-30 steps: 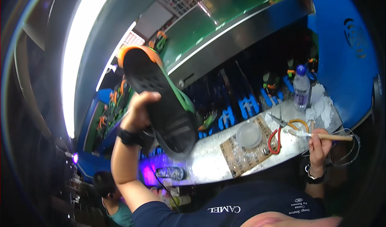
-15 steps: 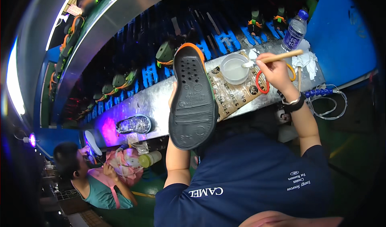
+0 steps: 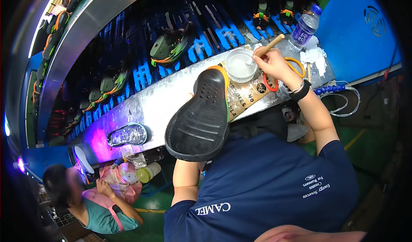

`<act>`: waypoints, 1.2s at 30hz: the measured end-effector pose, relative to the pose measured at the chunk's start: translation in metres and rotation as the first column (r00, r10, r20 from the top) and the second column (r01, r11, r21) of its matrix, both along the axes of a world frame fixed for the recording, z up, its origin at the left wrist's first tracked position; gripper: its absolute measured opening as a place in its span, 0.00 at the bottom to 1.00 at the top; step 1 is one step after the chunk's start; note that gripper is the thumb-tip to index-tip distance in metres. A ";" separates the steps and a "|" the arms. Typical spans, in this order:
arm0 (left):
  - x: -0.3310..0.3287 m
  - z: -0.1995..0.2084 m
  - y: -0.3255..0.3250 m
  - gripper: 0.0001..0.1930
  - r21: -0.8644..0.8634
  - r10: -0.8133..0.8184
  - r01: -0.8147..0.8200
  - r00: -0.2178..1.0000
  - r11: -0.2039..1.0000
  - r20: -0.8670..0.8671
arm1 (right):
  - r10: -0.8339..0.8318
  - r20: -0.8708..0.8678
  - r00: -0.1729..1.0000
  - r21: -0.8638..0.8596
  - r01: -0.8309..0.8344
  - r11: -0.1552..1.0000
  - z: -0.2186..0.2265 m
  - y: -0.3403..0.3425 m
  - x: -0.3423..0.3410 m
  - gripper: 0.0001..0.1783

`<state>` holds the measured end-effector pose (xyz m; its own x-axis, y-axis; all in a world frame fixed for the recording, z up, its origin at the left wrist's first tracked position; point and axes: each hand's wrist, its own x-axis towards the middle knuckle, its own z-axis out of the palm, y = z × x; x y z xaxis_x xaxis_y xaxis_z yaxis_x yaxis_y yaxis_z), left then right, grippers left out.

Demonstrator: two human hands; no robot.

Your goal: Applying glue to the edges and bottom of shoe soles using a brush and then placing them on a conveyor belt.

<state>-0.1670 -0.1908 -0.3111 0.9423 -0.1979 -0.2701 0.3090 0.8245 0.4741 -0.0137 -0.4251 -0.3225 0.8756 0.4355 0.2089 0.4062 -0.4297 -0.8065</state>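
My left hand (image 3: 189, 98) holds up a shoe (image 3: 199, 117), its black ridged sole with an orange and green rim facing me. The shoe hides most of that hand; only a fingertip and the forearm below show. My right hand (image 3: 271, 64) grips a wooden-handled brush (image 3: 269, 46) whose tip rests in a white bowl (image 3: 238, 66) of pale liquid. The bowl stands on a brown piece of cardboard (image 3: 248, 94) on the metal bench (image 3: 156, 102).
Behind the bench, blue racks (image 3: 214, 31) carry several dark shoes (image 3: 171, 49). A water bottle (image 3: 304, 26), white rags and a blue coiled hose (image 3: 331, 89) lie at the right. A clear shoe form (image 3: 127, 134) sits in purple light. Another person (image 3: 88, 201) crouches lower left.
The shoe has come down from overhead to just before the bench. My right hand has brought the brush to the bowl and now dips it in. The view has tilted downward.
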 end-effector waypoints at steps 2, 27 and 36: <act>0.006 0.002 -0.005 0.20 0.000 -0.029 0.029 0.999 1.000 -0.021 | -0.025 0.036 0.999 0.117 0.021 0.993 0.003 -0.001 -0.004 0.05; 0.015 0.034 -0.022 0.21 0.069 -0.187 0.198 0.972 0.978 -0.145 | 0.237 0.105 0.966 0.273 -0.257 0.927 0.052 0.007 -0.032 0.04; 0.009 0.049 -0.021 0.22 0.155 -0.230 0.255 0.960 0.954 -0.162 | 0.296 -0.077 0.952 0.329 -0.256 0.909 0.045 -0.004 -0.060 0.04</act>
<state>-0.1581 -0.2116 -0.2624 0.8219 -0.3541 -0.4461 0.5628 0.6258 0.5400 -0.0739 -0.4289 -0.2779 0.7568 0.5939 0.2730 0.3621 -0.0333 -0.9315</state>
